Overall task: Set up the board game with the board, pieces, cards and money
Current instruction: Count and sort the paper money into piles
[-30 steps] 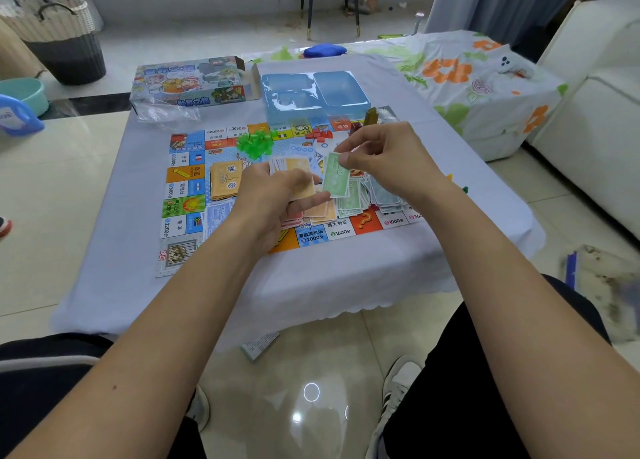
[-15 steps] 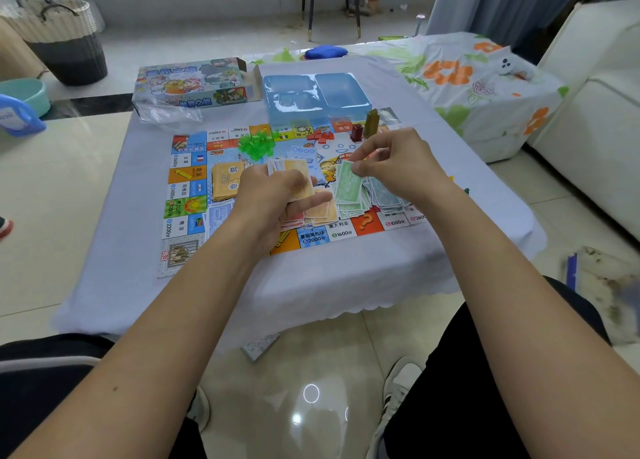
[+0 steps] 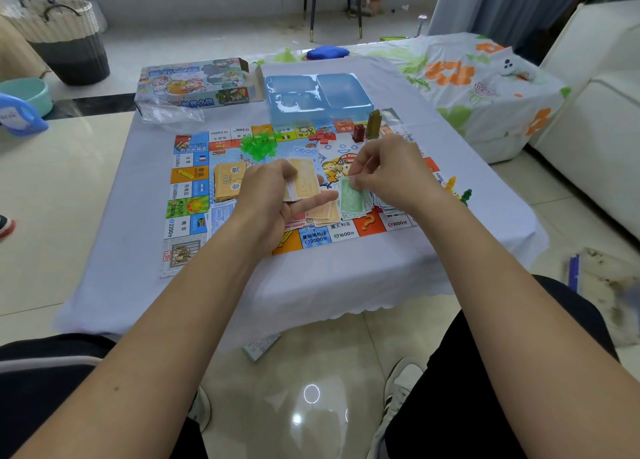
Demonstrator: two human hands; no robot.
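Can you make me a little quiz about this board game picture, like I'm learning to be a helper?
1. True or false: the left hand holds a stack of orange paper money.
2. What colour is the note that the right hand pinches over the game board?
A. green
B. red
C. black
3. Fill in: the blue plastic tray sits at the board's ____ edge, beside the game box.

Key: 1 true; 2 A; 3 far
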